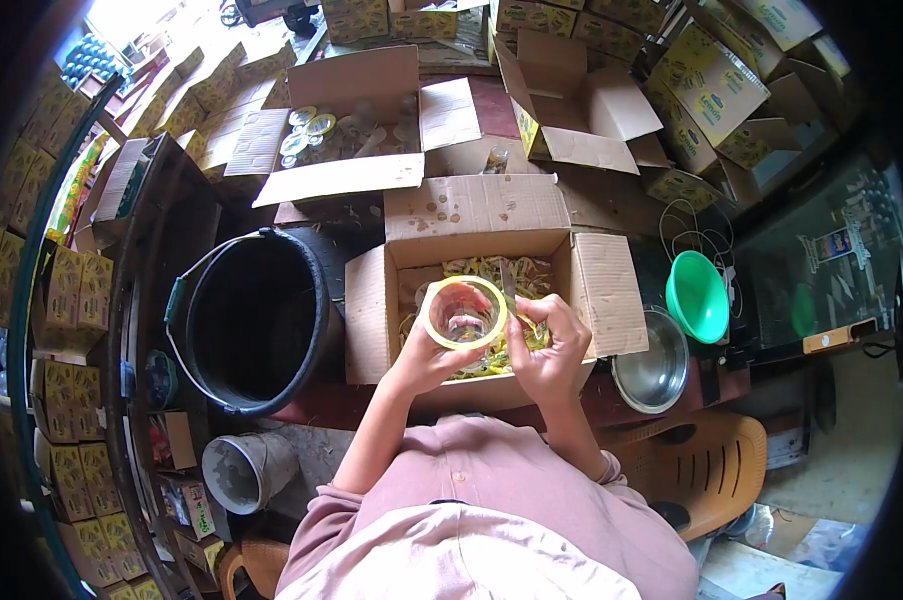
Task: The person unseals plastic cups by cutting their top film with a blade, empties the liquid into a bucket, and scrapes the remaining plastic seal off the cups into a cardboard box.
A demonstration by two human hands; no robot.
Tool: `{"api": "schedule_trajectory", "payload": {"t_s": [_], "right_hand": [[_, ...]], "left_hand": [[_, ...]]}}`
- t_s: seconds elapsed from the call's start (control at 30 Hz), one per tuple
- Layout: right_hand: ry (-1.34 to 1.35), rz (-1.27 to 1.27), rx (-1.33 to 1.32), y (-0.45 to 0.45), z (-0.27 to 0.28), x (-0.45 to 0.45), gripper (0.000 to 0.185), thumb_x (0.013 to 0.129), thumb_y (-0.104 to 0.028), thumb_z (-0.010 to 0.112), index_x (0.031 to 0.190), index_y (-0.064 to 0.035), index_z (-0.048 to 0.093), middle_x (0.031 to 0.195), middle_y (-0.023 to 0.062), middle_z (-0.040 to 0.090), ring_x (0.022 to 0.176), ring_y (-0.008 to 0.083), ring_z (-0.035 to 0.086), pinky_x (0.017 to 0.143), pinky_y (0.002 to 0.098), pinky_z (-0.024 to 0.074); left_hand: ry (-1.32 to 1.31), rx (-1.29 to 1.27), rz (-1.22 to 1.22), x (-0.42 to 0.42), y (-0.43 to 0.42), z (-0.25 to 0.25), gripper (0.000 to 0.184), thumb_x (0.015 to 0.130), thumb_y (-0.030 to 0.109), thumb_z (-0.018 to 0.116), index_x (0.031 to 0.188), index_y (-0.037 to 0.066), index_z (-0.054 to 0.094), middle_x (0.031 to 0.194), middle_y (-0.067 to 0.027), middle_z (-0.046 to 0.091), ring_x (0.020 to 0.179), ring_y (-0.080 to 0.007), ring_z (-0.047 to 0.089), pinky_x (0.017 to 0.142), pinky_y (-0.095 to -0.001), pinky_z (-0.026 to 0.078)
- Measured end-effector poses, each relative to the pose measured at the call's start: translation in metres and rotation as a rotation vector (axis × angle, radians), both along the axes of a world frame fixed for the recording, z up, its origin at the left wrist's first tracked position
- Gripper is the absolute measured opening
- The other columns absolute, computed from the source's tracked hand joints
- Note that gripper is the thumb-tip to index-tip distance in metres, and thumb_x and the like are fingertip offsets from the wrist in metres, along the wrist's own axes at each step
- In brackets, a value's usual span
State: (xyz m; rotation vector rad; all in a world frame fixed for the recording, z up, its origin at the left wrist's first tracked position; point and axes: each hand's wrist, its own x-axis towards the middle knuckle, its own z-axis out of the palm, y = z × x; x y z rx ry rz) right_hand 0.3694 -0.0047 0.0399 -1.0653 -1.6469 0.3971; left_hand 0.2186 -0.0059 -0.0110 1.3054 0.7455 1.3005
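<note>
My left hand (pixel 426 352) is wrapped round a clear jar (pixel 468 342) with a yellow rim, its round opening facing up toward me. Close against the jar's right side, my right hand (pixel 551 345) is closed on a small knife (pixel 508 278), whose narrow greyish blade points away from me. Both hands are above an open cardboard box (pixel 476 248). Inside that box lie many crumpled yellow strips (pixel 531 275). The fingers partly hide the jar's lower side and the knife's handle.
A black bucket (pixel 321 330) stands left of the box; a green bowl (pixel 697 297) and a metal bowl (pixel 661 375) are at right. Behind are an open box (pixel 356 75) of jars and another open box (pixel 581 95). A grey bucket (pixel 251 470) and an orange chair (pixel 706 460) flank me.
</note>
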Motion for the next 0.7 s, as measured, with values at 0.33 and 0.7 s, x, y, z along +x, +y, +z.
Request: {"api": "schedule_trajectory", "payload": {"t_s": [0.33,0.7], "right_hand": [[-0.015,-0.009,-0.029,-0.0022,0.0065,-0.0007,0.013,0.065,0.005,0.062,0.078,0.0006,0.06,0.064,0.0086,0.054,0.057,0.0164,0.054,0.054,0.0265,0.0423],[0.004,-0.001,-0.001,0.0009,0.0037,-0.0001,0.018,0.066,0.005,0.062,0.082,-0.0008,0.061,0.066,0.0096,0.056,0.056,0.0186,0.057,0.052,0.0275,0.0437]], "left_hand": [[0.099,0.023,-0.033,-0.005,0.0004,0.0073,0.057,0.065,0.001,0.068,0.115,0.004,0.039,0.106,-0.0077,0.049,0.101,-0.0154,0.049,0.088,-0.0278,0.04],[0.075,0.023,-0.086,-0.0043,0.002,0.0055,0.062,0.064,0.006,0.071,0.116,0.004,0.039,0.107,-0.0072,0.047,0.101,-0.015,0.049,0.088,-0.0291,0.041]]}}
